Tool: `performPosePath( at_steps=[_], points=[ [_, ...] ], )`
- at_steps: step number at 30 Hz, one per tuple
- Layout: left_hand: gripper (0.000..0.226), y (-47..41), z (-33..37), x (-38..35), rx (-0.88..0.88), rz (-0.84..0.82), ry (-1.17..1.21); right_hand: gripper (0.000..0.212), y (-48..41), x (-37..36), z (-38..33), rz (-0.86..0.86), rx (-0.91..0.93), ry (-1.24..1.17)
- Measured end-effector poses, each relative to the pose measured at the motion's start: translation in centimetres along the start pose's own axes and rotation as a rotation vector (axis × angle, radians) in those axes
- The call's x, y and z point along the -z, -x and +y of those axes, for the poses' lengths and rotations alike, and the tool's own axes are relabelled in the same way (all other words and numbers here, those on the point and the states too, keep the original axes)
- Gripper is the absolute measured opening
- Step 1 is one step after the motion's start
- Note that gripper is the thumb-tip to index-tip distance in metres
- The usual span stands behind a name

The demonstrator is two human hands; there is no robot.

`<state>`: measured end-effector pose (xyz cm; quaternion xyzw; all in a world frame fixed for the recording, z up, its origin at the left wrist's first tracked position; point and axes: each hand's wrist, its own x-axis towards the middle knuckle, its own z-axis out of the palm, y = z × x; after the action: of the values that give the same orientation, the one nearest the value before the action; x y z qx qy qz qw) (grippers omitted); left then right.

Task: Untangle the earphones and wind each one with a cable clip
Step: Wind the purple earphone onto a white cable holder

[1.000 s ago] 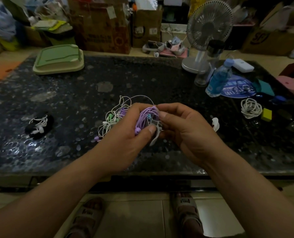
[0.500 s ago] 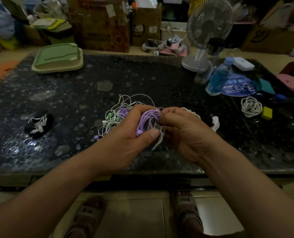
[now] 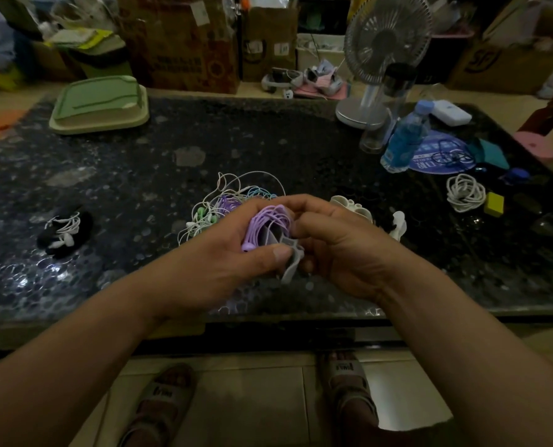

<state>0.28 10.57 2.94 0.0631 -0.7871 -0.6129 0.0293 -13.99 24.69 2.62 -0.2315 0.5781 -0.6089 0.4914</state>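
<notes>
A dark, speckled stone desk [image 3: 268,140] fills most of the view. Its near edge lies above the tiled floor [image 3: 252,398]. Over that edge the person's left hand [image 3: 217,262] and right hand [image 3: 349,250] meet. Behind them on the desk lies a loose tangle of white, green, blue and purple earphones [image 3: 223,201], its wires looping over one another. The left hand's fingers curl round a wound bundle of purple earphone cable [image 3: 268,225], whose loops lie side by side in neat parallel strands. The thumb presses at the bundle's lower end. The right hand's curled fingers pinch a grey rubbery cable clip [image 3: 291,259] that sits against the bundle's right side, with its tail hanging below the thumbs. A small purple earbud [image 3: 247,246] pokes out at the bundle's lower left, just beside the left thumb.
</notes>
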Motion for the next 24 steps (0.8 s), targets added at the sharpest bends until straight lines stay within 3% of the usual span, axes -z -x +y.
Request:
performPosePath(
  at_steps=[6, 9, 13, 17, 21, 24],
  points=[
    [0.039, -0.1, -0.1, 0.8, 0.036, -0.001, 0.020, 0.022, 0.1, 0.2, -0.1, -0.009, 0.023, 0.109],
    [0.042, -0.2, -0.5, 1.1, 0.028, -0.034, 0.178, 0.015, 0.3, 0.3, 0.0, -0.035, 0.063, 0.069],
    [0.043, -0.6, -0.3, 1.0, 0.002, -0.028, 0.514, 0.033, 0.3, 0.5, 0.0, -0.114, 0.143, -0.077],
    [0.044, -0.6, -0.1, 1.2, 0.016, 0.049, 0.575, 0.035, 0.3, 0.4, -0.1, -0.103, 0.208, -0.085],
    [0.043, -0.4, 0.0, 0.9, 0.004, 0.018, 0.595, 0.031, 0.0, -0.4, 0.4, -0.048, 0.271, -0.040],
    [0.062, -0.5, -0.3, 1.1, -0.016, 0.013, 0.636, 0.037, -0.1, -0.9, 0.4, 0.022, 0.296, -0.010]
  ],
)
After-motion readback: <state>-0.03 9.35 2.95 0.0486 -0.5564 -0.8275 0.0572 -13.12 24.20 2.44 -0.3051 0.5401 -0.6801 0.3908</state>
